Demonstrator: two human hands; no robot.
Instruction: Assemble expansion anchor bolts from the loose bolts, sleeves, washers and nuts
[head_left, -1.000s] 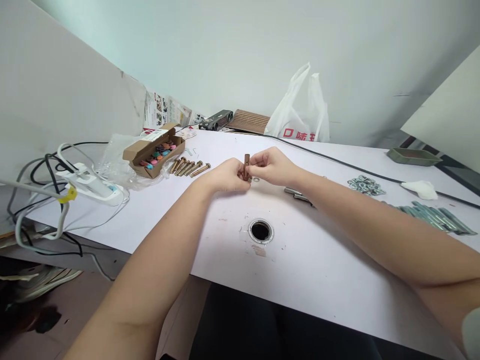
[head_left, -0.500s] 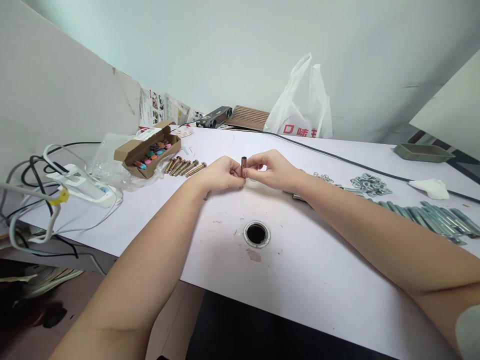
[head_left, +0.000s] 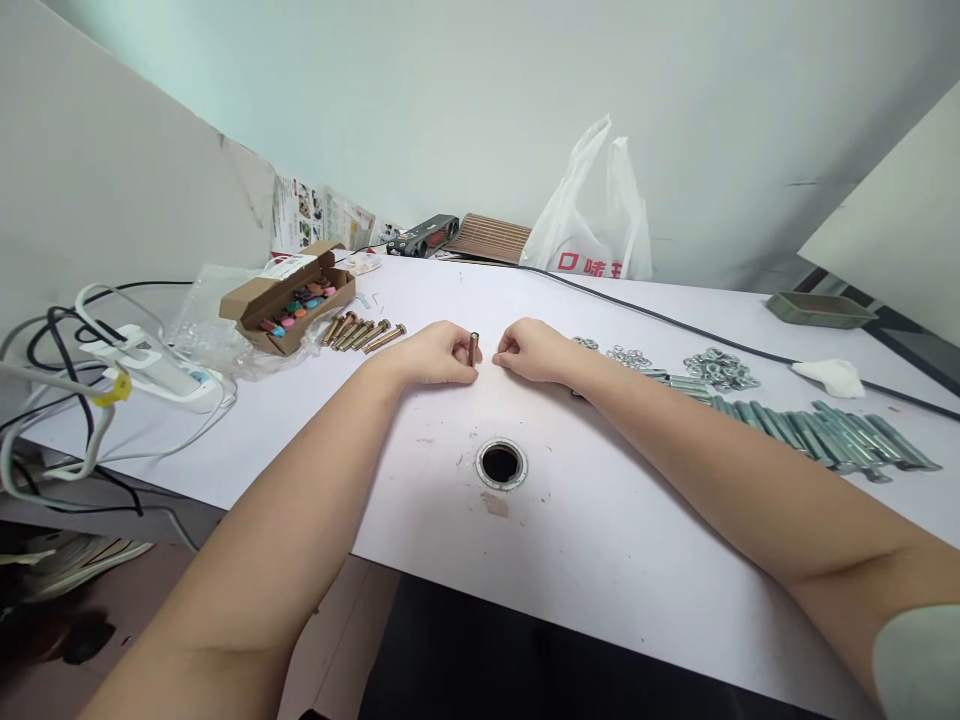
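My left hand (head_left: 439, 356) rests on the white table (head_left: 315, 430) with its fingers closed round a short brass-coloured sleeve (head_left: 473, 347) that stands upright. Just to the right, my right hand (head_left: 529, 351) lies on the table with its fingers pinched together beside the sleeve; whatever sits in the pinch is too small to make out. A row of brass-coloured bolts (head_left: 361, 334) lies to the left of my hands. Silver bolts (head_left: 817, 432) and piles of small washers (head_left: 712, 368) are spread out to the right.
A round cable hole (head_left: 501, 464) opens in the table just in front of my hands. An open cardboard box of coloured pieces (head_left: 292, 296), a power strip with cables (head_left: 142, 365), a white plastic bag (head_left: 592, 225) and a green tray (head_left: 817, 308) stand round the edges.
Both hands have come down from a raised position and now rest on the table. My right hand has let go of the sleeve's top and moved slightly away from it.
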